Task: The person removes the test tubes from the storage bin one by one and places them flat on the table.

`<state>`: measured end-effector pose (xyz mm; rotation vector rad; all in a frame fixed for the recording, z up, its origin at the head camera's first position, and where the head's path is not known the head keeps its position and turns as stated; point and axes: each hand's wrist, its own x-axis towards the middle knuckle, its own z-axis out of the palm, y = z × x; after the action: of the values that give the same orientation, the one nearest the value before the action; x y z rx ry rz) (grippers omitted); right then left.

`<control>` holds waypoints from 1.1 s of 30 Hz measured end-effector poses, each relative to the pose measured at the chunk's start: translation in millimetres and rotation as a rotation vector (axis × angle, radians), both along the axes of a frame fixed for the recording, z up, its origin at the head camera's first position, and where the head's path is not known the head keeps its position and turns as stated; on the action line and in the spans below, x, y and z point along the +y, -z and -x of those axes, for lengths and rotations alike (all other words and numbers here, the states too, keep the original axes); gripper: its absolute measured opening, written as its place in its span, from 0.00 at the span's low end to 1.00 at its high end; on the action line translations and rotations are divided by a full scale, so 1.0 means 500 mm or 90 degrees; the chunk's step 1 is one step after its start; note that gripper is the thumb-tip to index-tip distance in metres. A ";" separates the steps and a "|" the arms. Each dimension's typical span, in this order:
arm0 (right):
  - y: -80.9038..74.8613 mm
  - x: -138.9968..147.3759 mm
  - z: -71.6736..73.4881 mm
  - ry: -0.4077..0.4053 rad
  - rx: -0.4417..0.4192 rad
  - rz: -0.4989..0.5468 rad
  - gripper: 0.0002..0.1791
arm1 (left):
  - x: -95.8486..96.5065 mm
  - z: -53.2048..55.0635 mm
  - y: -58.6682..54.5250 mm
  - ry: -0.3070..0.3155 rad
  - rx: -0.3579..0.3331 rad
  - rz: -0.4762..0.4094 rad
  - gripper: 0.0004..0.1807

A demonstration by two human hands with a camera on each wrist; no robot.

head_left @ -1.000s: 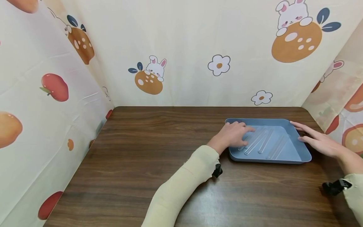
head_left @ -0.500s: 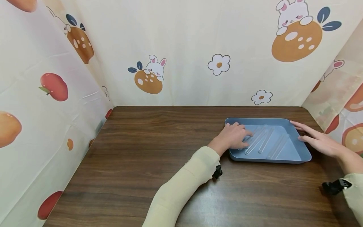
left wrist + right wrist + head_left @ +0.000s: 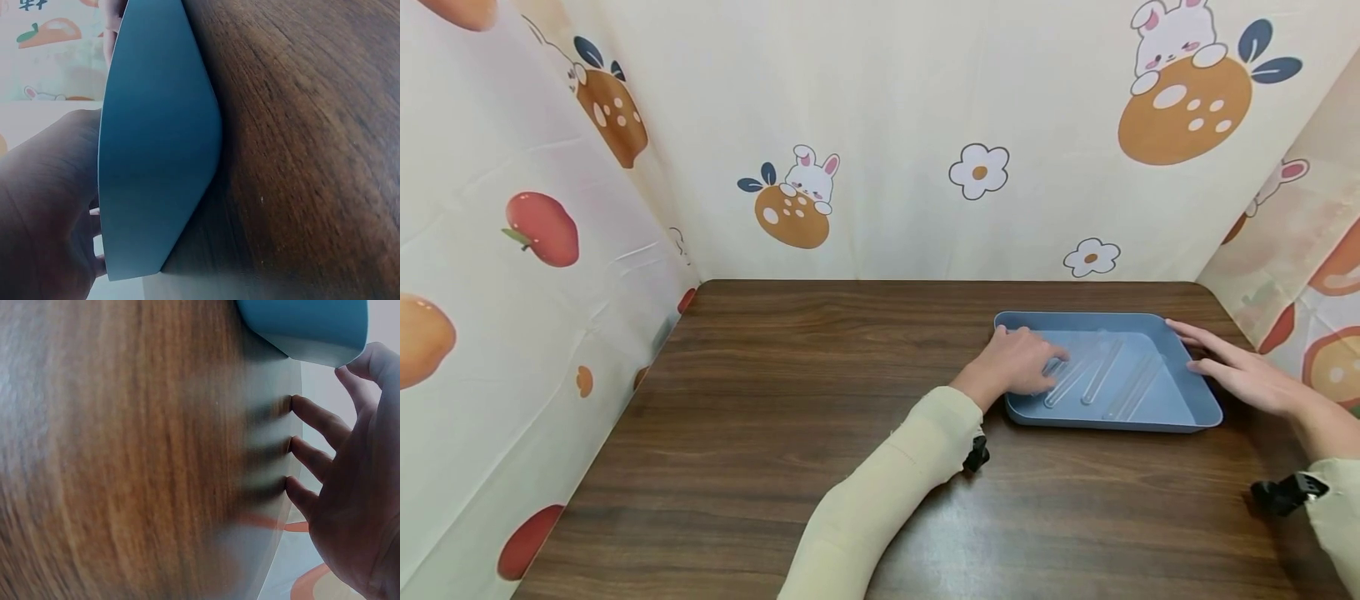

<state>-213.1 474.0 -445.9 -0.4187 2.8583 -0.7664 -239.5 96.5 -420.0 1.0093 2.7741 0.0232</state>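
A shallow blue-grey tray (image 3: 1172,408) stands at the right of the table. Several clear test tubes (image 3: 1101,375) lie slantwise in it. My left hand (image 3: 1017,360) reaches over the tray's left wall, thumb and forefinger spread apart over the leftmost tubes; the hand covers part of them. In the left wrist view the tray's wall (image 3: 156,131) hides most of the left fingers. At the other end, my right hand (image 3: 1247,375) touches the tray's right rim with thumb and forefinger. The right wrist view shows its other fingers (image 3: 315,419) loosely spread beside the tray corner (image 3: 306,331).
The dark wood-grain table (image 3: 820,400) extends left and in front of the tray. Printed curtains (image 3: 895,108) with rabbits, fruit and flowers hang behind and at both sides. A black device (image 3: 976,454) is strapped at the left cuff, another one (image 3: 1288,493) at the right.
My left hand has shifted very slightly, its forefinger a little lower over the tubes. The right hand and the tray stay practically where they were.
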 end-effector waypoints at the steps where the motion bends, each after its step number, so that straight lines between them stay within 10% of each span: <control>1: 0.000 0.000 0.000 0.001 0.001 -0.002 0.41 | 0.000 0.001 0.000 0.000 0.000 -0.003 0.26; 21: 0.001 -0.003 0.001 -0.003 -0.010 0.021 0.41 | 0.013 -0.006 -0.005 -0.053 0.025 0.059 0.36; 33: 0.002 -0.002 0.000 -0.003 -0.003 0.015 0.41 | 0.020 -0.007 0.004 -0.069 0.065 0.058 0.12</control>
<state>-213.3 473.0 -447.0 -0.4253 2.8457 -0.7996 -235.9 106.4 -422.0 0.8601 2.8898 -0.1415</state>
